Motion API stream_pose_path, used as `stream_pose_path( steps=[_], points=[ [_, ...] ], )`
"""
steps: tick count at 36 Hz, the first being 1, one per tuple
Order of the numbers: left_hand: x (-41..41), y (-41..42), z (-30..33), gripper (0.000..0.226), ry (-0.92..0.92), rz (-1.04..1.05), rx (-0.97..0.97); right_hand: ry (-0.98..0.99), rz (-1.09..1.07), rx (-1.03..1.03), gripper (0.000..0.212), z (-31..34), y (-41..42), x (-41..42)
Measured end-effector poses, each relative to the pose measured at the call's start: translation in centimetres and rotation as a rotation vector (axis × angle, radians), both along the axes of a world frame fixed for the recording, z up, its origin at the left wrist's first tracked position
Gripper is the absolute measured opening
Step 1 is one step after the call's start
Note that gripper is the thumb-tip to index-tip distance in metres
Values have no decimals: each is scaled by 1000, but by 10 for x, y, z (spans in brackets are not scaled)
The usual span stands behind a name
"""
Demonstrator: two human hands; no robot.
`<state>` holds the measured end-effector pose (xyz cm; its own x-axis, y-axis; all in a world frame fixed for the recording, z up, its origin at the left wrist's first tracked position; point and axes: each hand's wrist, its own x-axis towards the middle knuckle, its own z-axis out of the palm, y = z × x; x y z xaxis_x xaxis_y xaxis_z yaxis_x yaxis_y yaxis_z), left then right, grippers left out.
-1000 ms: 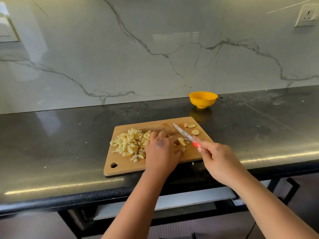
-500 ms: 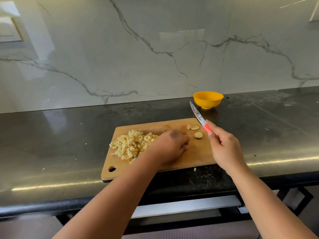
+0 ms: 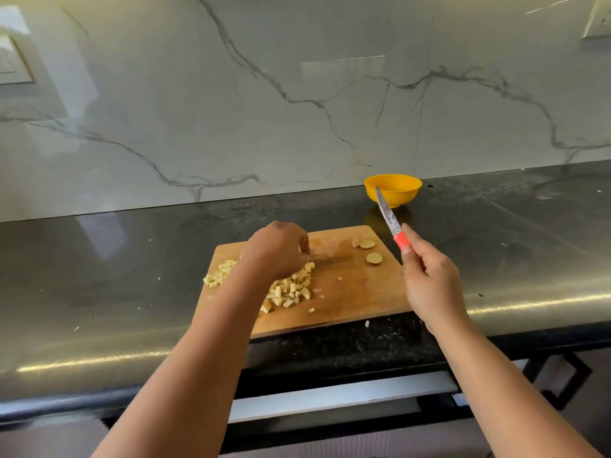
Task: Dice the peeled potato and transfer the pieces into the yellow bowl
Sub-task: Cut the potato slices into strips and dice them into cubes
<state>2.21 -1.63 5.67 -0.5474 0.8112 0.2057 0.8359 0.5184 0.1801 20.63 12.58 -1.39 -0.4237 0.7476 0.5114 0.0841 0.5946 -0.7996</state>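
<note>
I judge the cutting almost done: a heap of small pale yellow potato cubes (image 3: 291,290) lies on the left half of the rectangular wooden cutting board (image 3: 357,292), and only two round potato end slices (image 3: 370,251) lie near its far right corner. The transfer is not yet begun; the small yellow plastic bowl (image 3: 393,190) stands beyond that corner by the marble wall, and I see no pieces in it. My left hand (image 3: 277,251) hovers curled over the heap; I cannot tell if it holds pieces. My right hand (image 3: 429,279) grasps the red-handled knife (image 3: 391,219), blade raised toward the bowl
</note>
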Motion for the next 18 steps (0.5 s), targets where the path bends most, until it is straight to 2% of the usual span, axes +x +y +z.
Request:
stream_pose_path(
  steps=[3,6,9,12,16,18],
  points=[
    [16,23,-4,18,47,5,-24,58,-28,-118,35,-4,7,-2],
    [40,53,-8,29,-80,-155,10,67,-27,-157,27,-5,8,-2],
    [57,81,-15,42,-147,-219,-22,59,-37,-156,28,-2,5,-1],
    [61,95,-24,36,-119,-212,-90,49,-49,-141,23,-1,4,0],
    [56,94,-27,23,-177,-198,19,-65,-40,5,8,0,2,5],
    [55,86,-27,21,-225,-175,70,-101,-61,96,8,-1,2,5]
  ],
)
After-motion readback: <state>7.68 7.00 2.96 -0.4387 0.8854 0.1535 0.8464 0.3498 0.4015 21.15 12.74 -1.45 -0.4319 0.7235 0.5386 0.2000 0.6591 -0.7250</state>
